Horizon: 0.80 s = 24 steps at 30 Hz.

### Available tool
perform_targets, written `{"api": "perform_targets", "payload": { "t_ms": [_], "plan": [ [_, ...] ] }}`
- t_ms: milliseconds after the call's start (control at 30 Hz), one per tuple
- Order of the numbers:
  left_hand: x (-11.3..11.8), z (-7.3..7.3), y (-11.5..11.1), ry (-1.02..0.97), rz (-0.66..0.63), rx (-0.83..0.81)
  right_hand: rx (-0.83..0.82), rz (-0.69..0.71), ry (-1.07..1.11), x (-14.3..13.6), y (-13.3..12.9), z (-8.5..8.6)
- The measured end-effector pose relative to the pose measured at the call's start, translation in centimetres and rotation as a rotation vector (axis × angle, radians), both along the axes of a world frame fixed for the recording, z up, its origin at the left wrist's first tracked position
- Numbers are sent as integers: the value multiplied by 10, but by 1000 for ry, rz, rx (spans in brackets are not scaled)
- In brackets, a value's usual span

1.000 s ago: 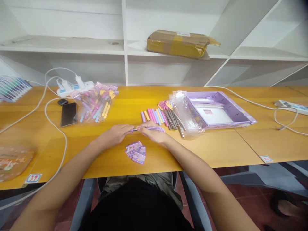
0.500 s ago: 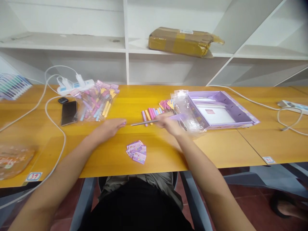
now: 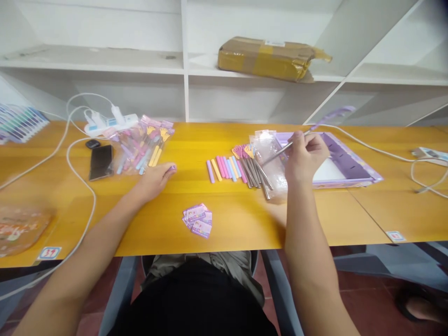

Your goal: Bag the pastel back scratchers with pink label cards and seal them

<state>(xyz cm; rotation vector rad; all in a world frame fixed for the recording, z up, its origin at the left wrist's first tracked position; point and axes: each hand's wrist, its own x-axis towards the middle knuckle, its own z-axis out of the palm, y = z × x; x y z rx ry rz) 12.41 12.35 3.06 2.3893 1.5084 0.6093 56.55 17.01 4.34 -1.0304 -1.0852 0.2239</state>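
My right hand (image 3: 304, 158) is closed around a metal rod with a purple claw-like head, a back scratcher (image 3: 331, 115), held up over the near left part of a purple box (image 3: 350, 184). My left hand (image 3: 154, 181) is closed on a purple handle (image 3: 171, 168); only its end shows. Between the hands lies a row of loose coloured handles (image 3: 226, 169), in purple, yellow, pink and blue. Beside them are several metal rods (image 3: 255, 173) with pink and yellow hand-shaped heads, partly against a clear plastic bag (image 3: 275, 179).
Small purple cards (image 3: 199, 220) lie near the front edge. Bagged back scratchers (image 3: 140, 148), a phone (image 3: 101, 162), a power strip (image 3: 121, 122) and white cables (image 3: 91, 191) are at left. A taped parcel (image 3: 266, 58) rests on the shelf behind. Another power strip (image 3: 432, 155) is at right.
My right hand has moved right and up with the rod, away from my left hand, and the purple head now points up and right. My left hand shifted slightly left.
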Motion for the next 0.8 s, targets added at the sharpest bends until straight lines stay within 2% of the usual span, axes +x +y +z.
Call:
{"api": "perform_targets", "payload": {
  "t_ms": [100, 233, 333, 467, 600, 633, 700, 800],
  "plan": [
    [1, -4, 1, 9, -32, -13, -135, -79, -287, -3, 0, -10],
    [4, -9, 0, 5, -43, -17, -476, -2, -710, -15, 2, -25],
    [4, -10, -1, -12, 10, -16, -646, 5, -929, -24, 7, -34],
    [5, -10, -2, -81, 44, -15, -720, -33, -1082, -29, 10, -38],
    [10, -10, -2, -286, 114, -72, -633, -45, -1043, -40, 6, -34],
    [12, -11, -3, -374, 125, -113, -581, -13, -994, -48, 3, -32],
    [16, -14, -3, -591, 117, -224, -477, 149, -885, -70, -8, -28],
    [23, -19, -6, -884, 68, -390, -390, 556, -802, -114, -35, -23]
  ]
}}
